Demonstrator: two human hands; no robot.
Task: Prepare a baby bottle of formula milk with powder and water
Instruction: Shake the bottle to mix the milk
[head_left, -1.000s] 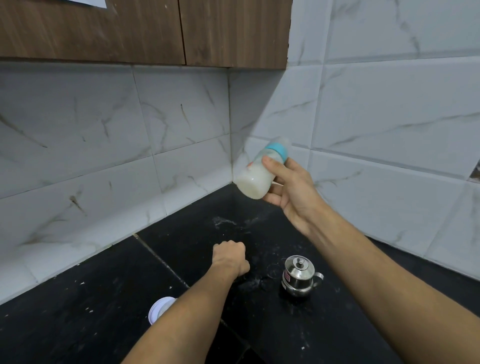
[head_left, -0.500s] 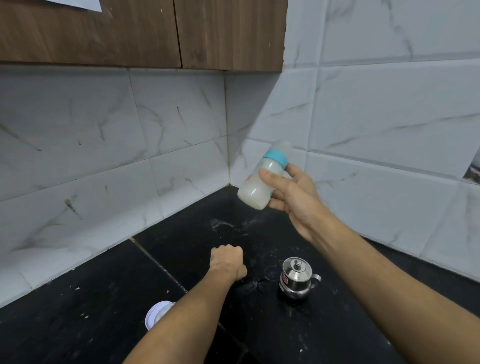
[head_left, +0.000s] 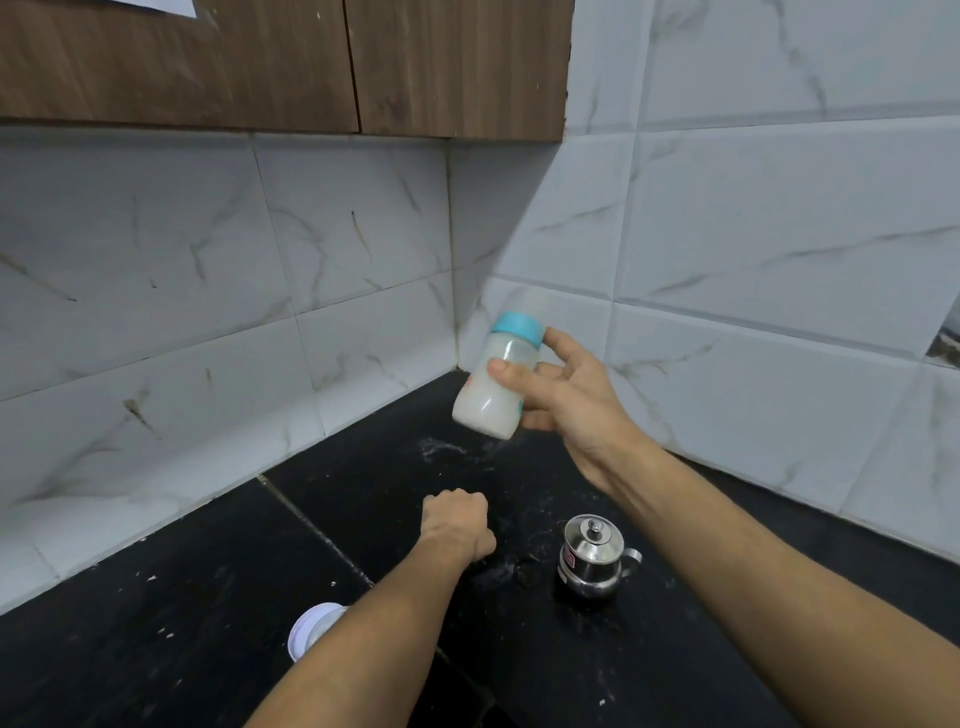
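A baby bottle (head_left: 498, 384) with a teal collar, a clear cap and milky white liquid inside hangs in the air above the black counter (head_left: 182, 613), near the wall corner. My right hand (head_left: 561, 395) grips it round the body, thumb across the front. The bottle leans with its top up and to the right. My left hand (head_left: 457, 525) rests as a closed fist on the counter below, holding nothing that I can see. A small steel lidded pot (head_left: 592, 556) with a spout stands right of the fist. A white round lid (head_left: 311, 629) shows beside my left forearm.
White powder specks and wet smears lie on the counter around the fist and near the corner. Marble-patterned tile walls meet behind the bottle. Wooden cabinets (head_left: 260, 62) hang overhead at the back left.
The bottle has swung in my right hand from steeply tilted to more upright and dropped slightly. My left fist has stayed in place on the counter.
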